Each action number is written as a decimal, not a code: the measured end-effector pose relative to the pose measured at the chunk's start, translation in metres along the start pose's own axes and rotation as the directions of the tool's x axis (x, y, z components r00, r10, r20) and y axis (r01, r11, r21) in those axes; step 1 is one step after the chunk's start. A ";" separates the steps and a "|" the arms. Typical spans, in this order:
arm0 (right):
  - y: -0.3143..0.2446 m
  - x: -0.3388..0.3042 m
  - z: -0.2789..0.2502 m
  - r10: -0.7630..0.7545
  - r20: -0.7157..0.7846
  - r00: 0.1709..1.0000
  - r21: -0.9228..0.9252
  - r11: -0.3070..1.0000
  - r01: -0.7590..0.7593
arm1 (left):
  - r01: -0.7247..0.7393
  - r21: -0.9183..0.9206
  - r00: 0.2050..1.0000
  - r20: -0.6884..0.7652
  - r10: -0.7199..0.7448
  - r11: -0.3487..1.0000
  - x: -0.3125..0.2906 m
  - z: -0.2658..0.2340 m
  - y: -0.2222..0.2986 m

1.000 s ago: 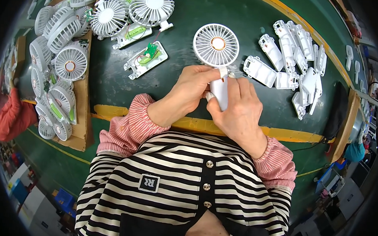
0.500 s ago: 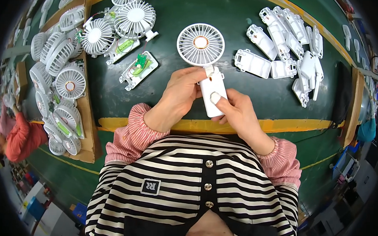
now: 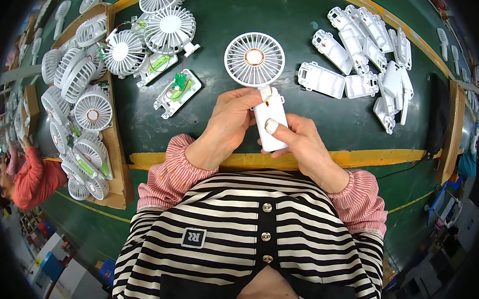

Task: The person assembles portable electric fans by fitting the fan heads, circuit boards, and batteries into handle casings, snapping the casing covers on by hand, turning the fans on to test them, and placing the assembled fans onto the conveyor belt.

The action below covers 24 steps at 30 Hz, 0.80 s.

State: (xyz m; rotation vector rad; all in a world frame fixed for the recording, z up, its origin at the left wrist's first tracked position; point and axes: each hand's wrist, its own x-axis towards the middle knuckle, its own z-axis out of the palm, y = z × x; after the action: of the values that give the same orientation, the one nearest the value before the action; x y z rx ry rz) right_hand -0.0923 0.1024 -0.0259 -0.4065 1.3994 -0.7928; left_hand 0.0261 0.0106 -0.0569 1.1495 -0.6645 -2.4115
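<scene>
Both my hands hold one white handheld fan by its handle [image 3: 270, 111], over the table's near edge. The round fan head [image 3: 254, 58] with a copper-coloured centre ring points away from me. My left hand [image 3: 227, 119] grips the handle's upper end, with its thumb near the joint below the fan head. My right hand [image 3: 303, 141] is closed around the lower part, its thumb pressed on the handle's face. My other fingers are partly hidden behind the handle. A small brown mark shows near the handle's top.
Loose white handle shells [image 3: 350, 53] lie in a pile at the right. At the left, fans with open handles and a green circuit board [image 3: 179, 81] lie beside a cardboard box [image 3: 114, 144] full of fans. A person in a red top [image 3: 35, 178] sits far left.
My hands and the fan keep almost the same pose, both hands still on the handle. The whole view has shifted slightly.
</scene>
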 end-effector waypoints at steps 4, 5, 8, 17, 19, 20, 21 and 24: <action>0.004 0.002 -0.002 -0.008 0.006 1.000 0.024 1.000 0.007 | -0.003 -0.006 1.000 0.005 0.003 1.000 0.000 0.000 0.000; 0.004 0.001 -0.002 -0.012 0.006 1.000 0.026 1.000 0.011 | -0.002 -0.007 1.000 0.010 0.002 1.000 -0.001 0.000 0.000; 0.002 0.001 -0.001 -0.006 0.002 1.000 0.004 1.000 0.006 | -0.003 -0.004 1.000 0.005 0.003 1.000 -0.001 -0.001 0.000; 0.003 0.005 0.000 -0.040 -0.018 0.999 -0.055 0.998 0.039 | 0.013 -0.062 0.996 0.088 -0.008 0.998 -0.001 -0.004 -0.002; 0.002 0.009 0.001 -0.087 -0.022 0.996 0.017 0.996 0.087 | 0.026 -0.034 0.994 0.111 -0.022 0.999 -0.003 -0.002 -0.002; 0.001 0.011 0.001 -0.135 -0.031 0.990 0.088 0.987 0.137 | 0.037 -0.006 0.990 0.135 -0.036 0.999 -0.004 0.000 -0.002; 0.003 0.012 0.001 -0.134 -0.035 0.990 0.089 0.987 0.137 | 0.024 -0.021 0.988 0.154 -0.020 0.999 -0.003 0.000 -0.001; 0.007 0.017 0.003 -0.224 -0.091 0.970 0.015 0.974 0.226 | -0.015 -0.014 0.985 0.174 0.017 1.000 -0.003 0.004 0.002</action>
State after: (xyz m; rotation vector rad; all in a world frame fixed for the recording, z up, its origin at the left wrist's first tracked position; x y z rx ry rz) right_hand -0.0884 0.0949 -0.0420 -0.5222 1.4409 -1.0229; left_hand 0.0249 0.0123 -0.0516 0.9319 -0.7084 -2.5189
